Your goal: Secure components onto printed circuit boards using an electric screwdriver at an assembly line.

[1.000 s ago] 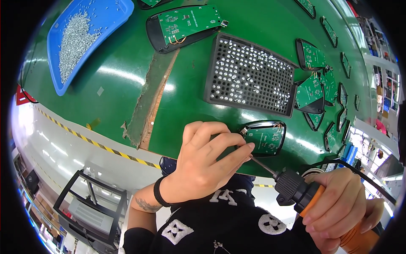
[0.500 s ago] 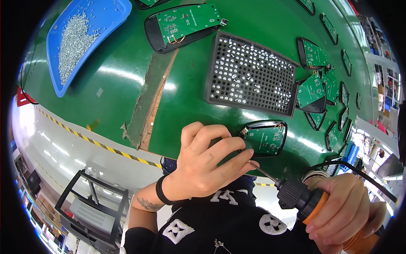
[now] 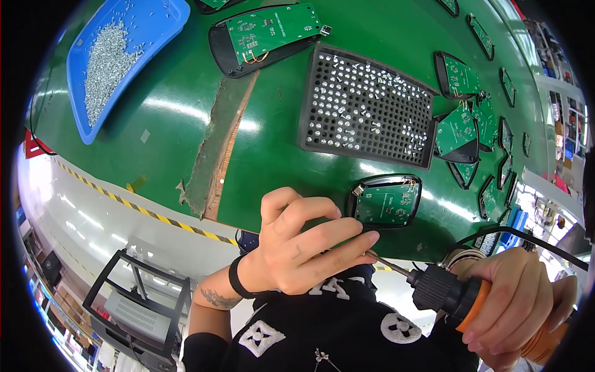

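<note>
An orange and black electric screwdriver (image 3: 443,291) is in my right hand (image 3: 514,301), its fingers wrapped round the body. The thin bit (image 3: 393,265) slants up to the left and ends at my left fingertips. Curled at the table's near edge, my left hand (image 3: 310,242) has its thumb and fingers closed by the bit tip. What they pinch, if anything, is too small and hidden. Just above these fingers lies a green circuit board (image 3: 387,204) in a black casing (image 3: 412,217), with the bit tip apart from it.
A black perforated tray (image 3: 369,108) with rows of silver screws stands beyond the board. To the far left is a blue bin (image 3: 77,93) of loose screws. More cased boards (image 3: 458,130) lie at right; another cased board (image 3: 273,34) lies at the back. A black cable (image 3: 533,237) arches at right.
Both hands have drawn slightly down toward me, and the screwdriver has shifted right. Its bit tip is lower and farther from the board, whose near left corner shows more.
</note>
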